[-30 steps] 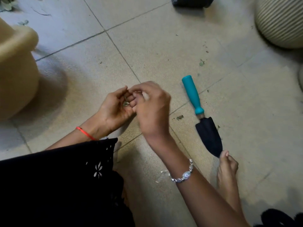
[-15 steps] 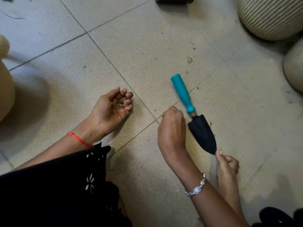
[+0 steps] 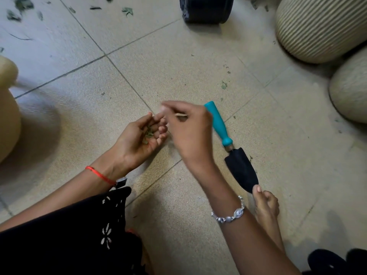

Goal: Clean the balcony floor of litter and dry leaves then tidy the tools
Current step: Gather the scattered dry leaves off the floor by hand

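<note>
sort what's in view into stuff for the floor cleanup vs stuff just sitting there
Job: leaf bits cupped in left hand; right hand beside it; scattered leaves; trowel.
Lying about: ribbed pot; black pot; tan pot.

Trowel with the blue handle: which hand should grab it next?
Probably the right hand: it hovers just beside the trowel handle. The left hand is farther away and cups leaf bits.
</note>
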{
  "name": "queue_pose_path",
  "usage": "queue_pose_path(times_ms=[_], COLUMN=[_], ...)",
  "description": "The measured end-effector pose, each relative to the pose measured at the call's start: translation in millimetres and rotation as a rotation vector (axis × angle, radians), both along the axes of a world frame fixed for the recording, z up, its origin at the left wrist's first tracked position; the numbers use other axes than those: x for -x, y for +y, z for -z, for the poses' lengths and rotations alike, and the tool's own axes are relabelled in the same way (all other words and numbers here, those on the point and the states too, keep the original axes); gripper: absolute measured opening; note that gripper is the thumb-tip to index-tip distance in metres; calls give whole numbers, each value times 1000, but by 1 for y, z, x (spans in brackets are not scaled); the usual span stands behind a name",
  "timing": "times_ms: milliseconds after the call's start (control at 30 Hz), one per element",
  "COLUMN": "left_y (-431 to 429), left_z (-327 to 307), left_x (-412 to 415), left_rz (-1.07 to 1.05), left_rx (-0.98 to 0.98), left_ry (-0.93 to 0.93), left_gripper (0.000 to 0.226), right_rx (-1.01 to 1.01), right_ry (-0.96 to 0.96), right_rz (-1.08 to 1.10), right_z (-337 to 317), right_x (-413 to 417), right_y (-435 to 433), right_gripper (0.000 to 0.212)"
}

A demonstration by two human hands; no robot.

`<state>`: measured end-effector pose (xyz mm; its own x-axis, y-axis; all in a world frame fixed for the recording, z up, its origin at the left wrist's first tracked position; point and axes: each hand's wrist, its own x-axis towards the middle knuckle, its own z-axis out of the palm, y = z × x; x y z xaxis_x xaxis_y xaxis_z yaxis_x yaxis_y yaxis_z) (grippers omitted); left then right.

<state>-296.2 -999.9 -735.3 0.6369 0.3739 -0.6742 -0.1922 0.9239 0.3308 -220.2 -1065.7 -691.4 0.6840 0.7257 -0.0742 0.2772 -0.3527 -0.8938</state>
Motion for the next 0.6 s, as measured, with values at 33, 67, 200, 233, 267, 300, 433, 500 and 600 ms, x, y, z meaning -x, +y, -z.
queue_pose_path(times_ms=[33, 67, 200, 233, 267, 300, 433, 500, 600], left_y=[4, 9, 22, 24, 26, 28, 34, 35, 35], left_z=[0, 0, -2, -3, -4, -4, -5, -3, 0], left_x=[-1, -2, -7, -8, -8, -8, -7, -6, -6], left_rz=[-9, -19, -48, -52, -57, -64, -101, -107, -111], left_rx=[17, 23, -18, -19, -16, -12, -17, -25, -27], left_ry=[-22, -36, -37, -40, -45, -52, -43, -30, -16], left_gripper=[36, 32, 29, 29, 29, 29, 29, 29, 29], right_rx=[-19, -5, 208, 270, 314, 348, 402, 384, 262], right_ry=[-22, -59, -163, -151, -116, -62, 146, 212, 310], right_rz=[93, 190, 515, 554, 571, 568, 531, 537, 414], right_z=[2, 3, 27, 34, 38, 41, 47, 49, 46], right_x=[-13, -27, -91, -105, -116, -126, -145, -149, -156], right_y=[0, -2, -27, -34, -40, -43, -36, -22, 3], right_gripper=[19, 20, 23, 21, 19, 17, 14, 14, 18])
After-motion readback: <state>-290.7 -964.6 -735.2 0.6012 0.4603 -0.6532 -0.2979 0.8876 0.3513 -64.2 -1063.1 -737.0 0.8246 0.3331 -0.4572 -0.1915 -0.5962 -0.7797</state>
